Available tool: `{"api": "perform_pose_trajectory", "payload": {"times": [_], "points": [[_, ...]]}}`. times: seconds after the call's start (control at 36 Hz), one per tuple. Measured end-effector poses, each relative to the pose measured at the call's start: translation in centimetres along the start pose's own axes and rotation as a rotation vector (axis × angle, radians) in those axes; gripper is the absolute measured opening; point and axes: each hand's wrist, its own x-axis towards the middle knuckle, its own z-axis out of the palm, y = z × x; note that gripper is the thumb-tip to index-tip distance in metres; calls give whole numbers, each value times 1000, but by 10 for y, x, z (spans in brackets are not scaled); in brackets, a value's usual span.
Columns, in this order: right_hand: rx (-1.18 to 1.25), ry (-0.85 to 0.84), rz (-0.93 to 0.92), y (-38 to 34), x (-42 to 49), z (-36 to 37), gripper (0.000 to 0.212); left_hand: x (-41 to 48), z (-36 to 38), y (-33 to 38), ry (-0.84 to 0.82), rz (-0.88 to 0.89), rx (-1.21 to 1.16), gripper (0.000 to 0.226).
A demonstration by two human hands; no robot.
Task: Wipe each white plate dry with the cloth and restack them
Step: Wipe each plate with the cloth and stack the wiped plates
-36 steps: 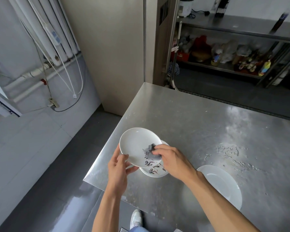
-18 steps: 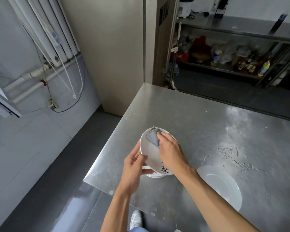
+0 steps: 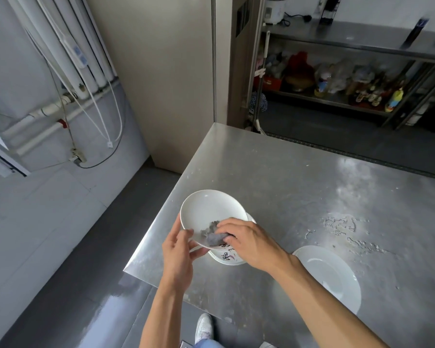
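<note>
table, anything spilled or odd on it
Yes: a patch of scattered droplets, likely water, lies on the right side of the table, just beyond the lone plate. Nothing looks broken.

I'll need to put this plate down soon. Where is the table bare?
Bare: the far stretch of the table, beyond the held plate, to its far edge; water drops lie farther right. Crowded: the near edge, with the stack, the left hand, the right hand with the cloth, and the lone plate.
</note>
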Motion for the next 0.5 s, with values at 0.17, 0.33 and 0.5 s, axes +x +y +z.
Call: {"api": "perform_pose_trajectory", "payload": {"times": [0.17, 0.33, 0.5], "points": [[-308, 168, 280, 21, -3, -18, 20, 0, -2, 4, 29, 18, -5, 57], [-338, 254, 394, 23, -12, -18, 20, 1, -1, 5, 94, 14, -66, 52], [-233, 234, 238, 1, -17, -4, 50, 4, 9, 8, 109, -6, -140, 53]]}}
